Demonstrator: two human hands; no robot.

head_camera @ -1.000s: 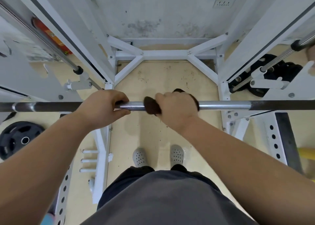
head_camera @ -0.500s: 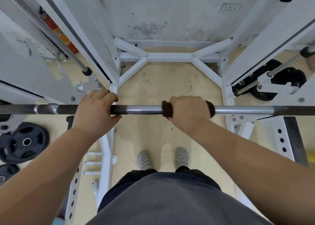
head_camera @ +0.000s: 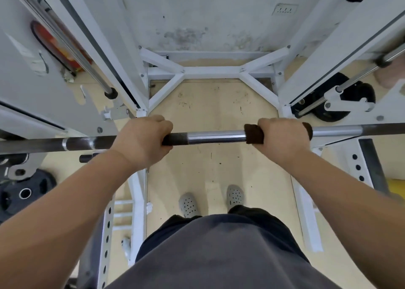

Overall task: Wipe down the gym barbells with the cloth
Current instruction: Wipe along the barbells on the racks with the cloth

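Nearest the camera: grey shirt (head_camera: 219,258) with dark shorts (head_camera: 166,225) below it. Beyond them, two grey perforated clogs (head_camera: 188,204) stand side by side on the pale floor (head_camera: 208,113).

Both forearms reach forward to the barbell (head_camera: 217,136), which runs horizontally across the whole view at hand level.
- left hand (head_camera: 142,139): bare, fingers curled over the top of the bar on a dark knurled section, thumb side toward the middle.
- right hand (head_camera: 282,137): clamped around a dark brown cloth (head_camera: 254,133) that is wrapped round the bar. Cloth edges show on either side of the fist.
- The hands are apart, with a bright smooth stretch of bar bare between them.

Beside and under the bar:
- Perforated white upright (head_camera: 107,234) at lower left, and a second holed post (head_camera: 357,168) at right.
- Black weight plate (head_camera: 13,201) on the floor at far left.
- More black plates (head_camera: 359,91) behind the right frame.
- Yellow object (head_camera: 396,185) at the right edge, identity unclear.

Further out, the white rack base (head_camera: 208,70) crosses the floor with diagonal braces at both ends. Slanted white uprights rise on both sides, each with a chrome guide rod (head_camera: 72,45) alongside. A red item (head_camera: 54,41) sits behind the left rod, partly hidden.

Farthest is a stained light wall (head_camera: 208,14) with a socket plate (head_camera: 285,9) at upper right.
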